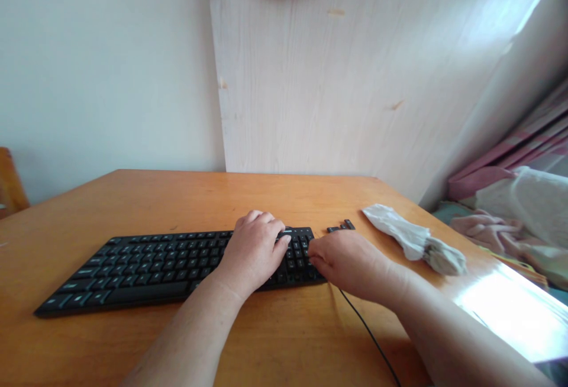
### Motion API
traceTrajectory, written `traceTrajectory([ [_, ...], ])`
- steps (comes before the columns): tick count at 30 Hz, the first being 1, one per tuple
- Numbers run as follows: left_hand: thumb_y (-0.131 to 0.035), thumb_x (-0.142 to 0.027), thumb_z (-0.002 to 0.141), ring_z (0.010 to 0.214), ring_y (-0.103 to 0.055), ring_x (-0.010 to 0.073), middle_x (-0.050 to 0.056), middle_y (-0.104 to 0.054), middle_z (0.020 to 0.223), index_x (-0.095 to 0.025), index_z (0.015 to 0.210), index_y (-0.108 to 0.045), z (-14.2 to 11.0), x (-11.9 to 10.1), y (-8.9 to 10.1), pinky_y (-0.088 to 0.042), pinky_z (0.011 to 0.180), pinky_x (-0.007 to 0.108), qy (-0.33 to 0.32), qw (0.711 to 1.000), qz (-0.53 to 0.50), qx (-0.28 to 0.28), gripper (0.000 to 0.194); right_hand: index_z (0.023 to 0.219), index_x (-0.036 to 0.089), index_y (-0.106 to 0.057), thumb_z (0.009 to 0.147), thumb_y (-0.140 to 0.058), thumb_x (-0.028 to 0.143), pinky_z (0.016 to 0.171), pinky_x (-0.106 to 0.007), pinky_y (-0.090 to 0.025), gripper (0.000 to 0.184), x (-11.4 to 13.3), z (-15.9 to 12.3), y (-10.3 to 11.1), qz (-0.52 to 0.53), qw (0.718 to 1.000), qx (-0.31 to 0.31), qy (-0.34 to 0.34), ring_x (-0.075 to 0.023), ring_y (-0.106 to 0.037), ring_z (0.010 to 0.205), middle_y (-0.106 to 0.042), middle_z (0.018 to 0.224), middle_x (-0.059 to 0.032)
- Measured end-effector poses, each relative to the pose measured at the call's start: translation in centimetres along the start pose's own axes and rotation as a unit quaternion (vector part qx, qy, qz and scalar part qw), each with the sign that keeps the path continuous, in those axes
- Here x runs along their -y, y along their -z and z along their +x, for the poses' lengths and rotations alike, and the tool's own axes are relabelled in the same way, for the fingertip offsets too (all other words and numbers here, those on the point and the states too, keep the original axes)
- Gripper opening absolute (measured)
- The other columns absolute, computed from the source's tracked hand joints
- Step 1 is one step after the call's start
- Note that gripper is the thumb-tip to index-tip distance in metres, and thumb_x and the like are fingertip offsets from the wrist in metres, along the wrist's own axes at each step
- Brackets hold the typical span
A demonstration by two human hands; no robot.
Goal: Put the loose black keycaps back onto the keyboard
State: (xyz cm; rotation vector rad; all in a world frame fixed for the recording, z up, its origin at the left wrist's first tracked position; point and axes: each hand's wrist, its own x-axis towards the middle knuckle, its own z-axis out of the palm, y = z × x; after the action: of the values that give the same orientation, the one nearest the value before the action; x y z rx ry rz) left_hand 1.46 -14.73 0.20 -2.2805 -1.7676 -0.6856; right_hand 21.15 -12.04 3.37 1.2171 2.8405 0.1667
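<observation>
A black keyboard lies on the wooden table, its number pad to the right. My left hand rests over its right part, fingers bent toward the far edge and thumb on top near the number pad. My right hand is at the keyboard's right end, fingers curled in a pinch; their tips and anything between them are hidden. Just beyond that hand lie several small black loose keycaps.
The wooden table stands against a pale wall. A white and grey cloth bundle lies to the right of my right hand. A black cable runs toward the front edge. Bedding is at far right, a chair at far left.
</observation>
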Motion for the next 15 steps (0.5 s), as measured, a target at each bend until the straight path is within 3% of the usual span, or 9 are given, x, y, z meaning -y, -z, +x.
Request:
traceTrajectory([
  [6, -0.052, -0.037, 0.092, 0.097, -0.054, 0.0242, 0.006, -0.065, 0.092, -0.023, 0.092, -0.068, 0.1, 0.3, 0.1, -0.041, 0.088, 0.039, 0.003, 1.000, -0.004, -0.001, 0.022, 0.081, 0.023, -0.072, 0.087, -0.047, 0.025, 0.068, -0.028, -0.037, 0.026, -1.5, -0.4, 0.6, 0.037, 0.999, -0.015, -0.003, -0.0194, -0.066, 0.081, -0.074, 0.082, -0.0039],
  [15, -0.052, -0.037, 0.092, 0.096, -0.054, 0.0237, 0.006, -0.065, 0.091, -0.023, 0.091, -0.068, 0.1, 0.2, 0.1, -0.041, 0.087, 0.038, 0.006, 1.000, -0.002, 0.002, 0.021, 0.076, 0.024, -0.072, 0.080, -0.051, 0.021, 0.059, -0.028, -0.030, 0.022, -0.9, -0.5, 0.0, 0.030, 0.998, 0.004, 0.059, -0.0167, -0.063, 0.070, -0.074, 0.077, -0.0014],
])
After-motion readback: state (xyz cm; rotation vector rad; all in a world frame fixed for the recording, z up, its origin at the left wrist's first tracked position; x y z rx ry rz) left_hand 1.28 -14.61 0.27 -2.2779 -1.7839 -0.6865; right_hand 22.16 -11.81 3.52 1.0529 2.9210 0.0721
